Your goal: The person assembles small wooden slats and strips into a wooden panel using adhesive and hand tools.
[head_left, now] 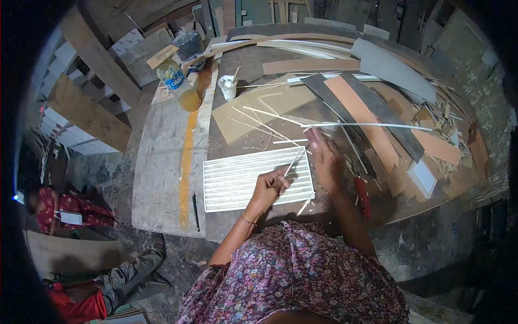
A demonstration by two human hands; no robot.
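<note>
Pinching a thin pale stick (293,162) between fingertips, the left hand (271,183) hovers over the right end of a white slatted panel (243,181), the stick angling up and away from the fingers. The right hand (325,156) lies just beside the panel's upper right corner, fingers stretched forward and flat on the wood; whether anything is caught under them I cannot tell. That panel is a ribbed rectangle, narrow parallel slats running its length, lying flat near the front edge of the workbench (253,75). The bench is dark, worn board, scuffed and littered with shavings. Long strips fan across it: one orange-brown plank (367,121), one dark grey plank (377,110) beside it, and one slender white strip (372,126) lying over both. One tan sheet (259,110) carries loose splints. One small white cup (228,86) stands behind it, one plastic bottle (181,86) with amber liquid to the left. One red-handled tool (362,197) rests by the right forearm. Rough timber and stacked boards crowd the workshop around.
</note>
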